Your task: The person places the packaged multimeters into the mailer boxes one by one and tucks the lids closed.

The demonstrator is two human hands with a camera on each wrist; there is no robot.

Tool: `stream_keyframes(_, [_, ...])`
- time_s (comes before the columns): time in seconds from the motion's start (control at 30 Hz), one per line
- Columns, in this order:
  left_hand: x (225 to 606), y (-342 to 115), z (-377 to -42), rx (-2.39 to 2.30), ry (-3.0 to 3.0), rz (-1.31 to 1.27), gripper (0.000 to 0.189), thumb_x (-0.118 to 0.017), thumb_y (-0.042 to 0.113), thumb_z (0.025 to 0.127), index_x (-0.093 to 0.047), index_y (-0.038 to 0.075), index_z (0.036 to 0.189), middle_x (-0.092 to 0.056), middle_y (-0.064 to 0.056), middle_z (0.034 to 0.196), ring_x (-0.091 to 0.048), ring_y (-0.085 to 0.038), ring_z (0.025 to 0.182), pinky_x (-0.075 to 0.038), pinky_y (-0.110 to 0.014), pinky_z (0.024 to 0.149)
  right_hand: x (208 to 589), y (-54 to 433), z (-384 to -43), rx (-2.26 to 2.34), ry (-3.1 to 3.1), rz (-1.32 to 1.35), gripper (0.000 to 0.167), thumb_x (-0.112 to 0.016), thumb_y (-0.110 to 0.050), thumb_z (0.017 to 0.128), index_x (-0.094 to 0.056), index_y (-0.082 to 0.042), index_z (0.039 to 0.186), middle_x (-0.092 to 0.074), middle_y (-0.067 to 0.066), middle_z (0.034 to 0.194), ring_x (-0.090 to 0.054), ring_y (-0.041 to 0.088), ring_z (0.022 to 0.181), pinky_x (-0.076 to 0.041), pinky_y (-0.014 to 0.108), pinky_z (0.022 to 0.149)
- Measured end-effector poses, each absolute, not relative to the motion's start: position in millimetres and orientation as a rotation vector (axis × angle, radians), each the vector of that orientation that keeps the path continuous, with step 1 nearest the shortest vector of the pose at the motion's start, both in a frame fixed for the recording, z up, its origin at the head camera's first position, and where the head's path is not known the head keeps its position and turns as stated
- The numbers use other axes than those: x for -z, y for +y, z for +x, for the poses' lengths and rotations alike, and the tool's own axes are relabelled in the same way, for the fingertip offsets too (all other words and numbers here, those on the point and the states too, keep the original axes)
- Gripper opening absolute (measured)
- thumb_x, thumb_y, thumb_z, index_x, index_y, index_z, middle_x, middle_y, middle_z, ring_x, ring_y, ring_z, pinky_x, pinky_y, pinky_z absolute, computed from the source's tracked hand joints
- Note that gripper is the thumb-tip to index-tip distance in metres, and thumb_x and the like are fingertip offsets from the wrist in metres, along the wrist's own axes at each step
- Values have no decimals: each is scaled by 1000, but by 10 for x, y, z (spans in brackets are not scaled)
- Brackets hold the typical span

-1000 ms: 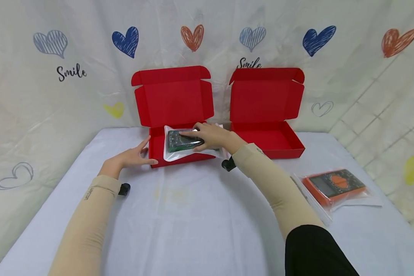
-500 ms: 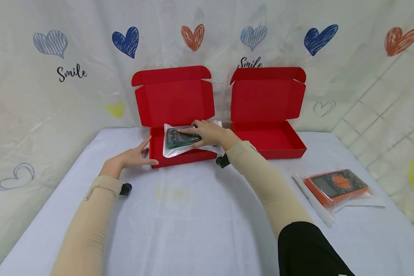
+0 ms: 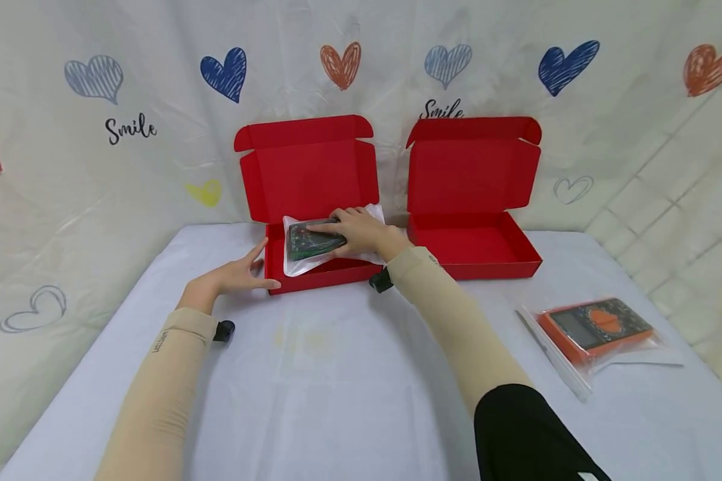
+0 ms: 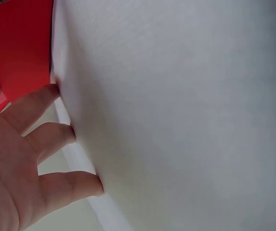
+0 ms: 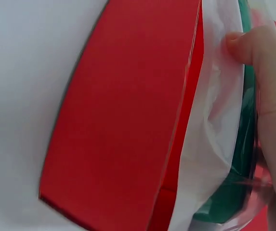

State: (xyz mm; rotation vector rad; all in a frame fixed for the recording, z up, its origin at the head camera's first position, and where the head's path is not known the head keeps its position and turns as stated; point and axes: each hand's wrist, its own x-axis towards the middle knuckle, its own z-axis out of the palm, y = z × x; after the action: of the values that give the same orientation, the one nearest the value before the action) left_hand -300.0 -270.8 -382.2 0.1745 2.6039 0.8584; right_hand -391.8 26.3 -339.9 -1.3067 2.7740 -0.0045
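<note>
Nearest on the counter [image 3: 313,414], a bagged orange meter [image 3: 598,329] lies off to the right. Farther on, the left hand [image 3: 233,274], fingers spread, steadies the left red box [image 3: 331,278]. The right hand [image 3: 362,232] pinches the bagged green meter [image 3: 307,244], which has shifted leftward, farther over that box; settling it in seems well along. Whether it touches bottom, I can't tell. Beside it gapes the right red box [image 3: 493,270].

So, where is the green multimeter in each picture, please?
Head: green multimeter just left of centre, under the right hand.
Left wrist: not visible.
Right wrist: right side, its green casing partly behind the hand.
Shared landmark: the left red box, upper left in left wrist, centre in right wrist.
</note>
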Motion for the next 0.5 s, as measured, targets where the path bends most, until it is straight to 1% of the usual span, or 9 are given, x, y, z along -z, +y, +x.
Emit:
stream_keyframes(0.23, [3817,-2710,-2983,-842,2606,191,119,-72,58,88,14,26,164,-19,-26,166,-17,-53,148,-26,-71,113,3407,163,-3923,17,2750,-1311,83,-76,-38,92,-31,-39,162,-39,11,154,-35,27,140,-25,53,119])
stream_keyframes(0.5, [3816,-2710,-2969,-869,2609,197,117,-72,58,89,11,27,164,-21,-25,166,-18,-51,148,-25,-70,114,3446,80,-3922,-26,2775,-1322,84,-77,-40,91,-32,-40,161,-40,10,154,-34,28,141,-20,53,121])
